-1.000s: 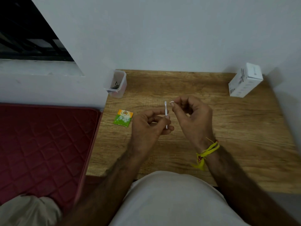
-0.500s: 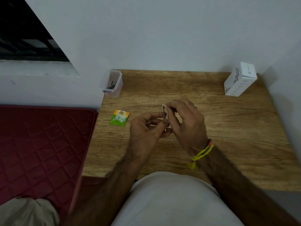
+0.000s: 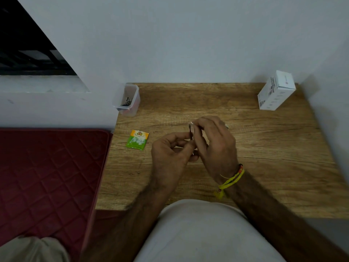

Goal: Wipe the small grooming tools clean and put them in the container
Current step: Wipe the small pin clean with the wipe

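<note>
Over the middle of the wooden table, my left hand pinches a thin metal grooming tool that stands upright between its thumb and forefinger. My right hand pinches a small white wipe against the tool's upper end, its fingers curled round it. Most of the tool is hidden by both hands. A clear plastic container stands at the table's far left corner with a few dark metal tools inside.
A green and orange sachet lies flat on the table left of my hands. A white cardboard box stands at the far right corner by the wall. A dark red quilted mattress lies left of the table.
My right hand has closed in on the tool, bringing the white wipe onto its upper end. The left hand keeps its pinch on the tool, and the view has shifted slightly.
</note>
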### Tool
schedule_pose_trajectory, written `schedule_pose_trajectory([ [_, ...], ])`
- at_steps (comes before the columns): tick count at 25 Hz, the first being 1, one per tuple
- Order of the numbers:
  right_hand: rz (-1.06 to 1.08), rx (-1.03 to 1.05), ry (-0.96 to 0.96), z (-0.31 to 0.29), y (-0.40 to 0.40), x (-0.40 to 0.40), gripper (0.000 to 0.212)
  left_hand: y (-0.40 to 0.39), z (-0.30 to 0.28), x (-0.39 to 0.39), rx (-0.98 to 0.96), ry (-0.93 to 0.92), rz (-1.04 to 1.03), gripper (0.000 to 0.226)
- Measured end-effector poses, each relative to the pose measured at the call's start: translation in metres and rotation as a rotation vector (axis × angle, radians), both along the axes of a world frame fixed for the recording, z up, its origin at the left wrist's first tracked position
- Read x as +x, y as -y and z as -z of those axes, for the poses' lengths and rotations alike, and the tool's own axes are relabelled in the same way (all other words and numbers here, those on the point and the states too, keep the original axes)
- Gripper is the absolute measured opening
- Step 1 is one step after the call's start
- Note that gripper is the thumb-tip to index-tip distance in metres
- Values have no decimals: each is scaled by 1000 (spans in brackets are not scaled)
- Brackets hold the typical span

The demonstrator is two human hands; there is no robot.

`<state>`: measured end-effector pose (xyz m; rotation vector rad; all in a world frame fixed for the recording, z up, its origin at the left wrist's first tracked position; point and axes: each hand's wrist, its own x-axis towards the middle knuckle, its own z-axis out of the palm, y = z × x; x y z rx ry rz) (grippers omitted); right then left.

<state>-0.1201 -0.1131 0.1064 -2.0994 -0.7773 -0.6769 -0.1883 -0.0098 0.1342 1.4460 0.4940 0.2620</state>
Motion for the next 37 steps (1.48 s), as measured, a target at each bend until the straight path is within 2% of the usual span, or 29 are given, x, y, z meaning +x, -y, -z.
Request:
schedule_pose_trajectory([
  [8, -38, -129, -79, -3, -4, 1, 13, -2, 2, -1, 37, 13, -14, 26],
  [16, 56, 83, -53, 0, -6, -5, 9, 1, -3, 2, 56, 31, 9, 24],
  [20, -58, 13, -116, -2, -5, -2, 9, -1, 0, 1, 55, 25, 2, 24],
  [25, -102, 20, -123, -1, -2, 2, 8, -2, 3, 2, 42, 32, -18, 24],
  [37, -125, 42, -146, -2, -1, 4, 9, -2, 0, 2, 21, 53, -12, 27],
])
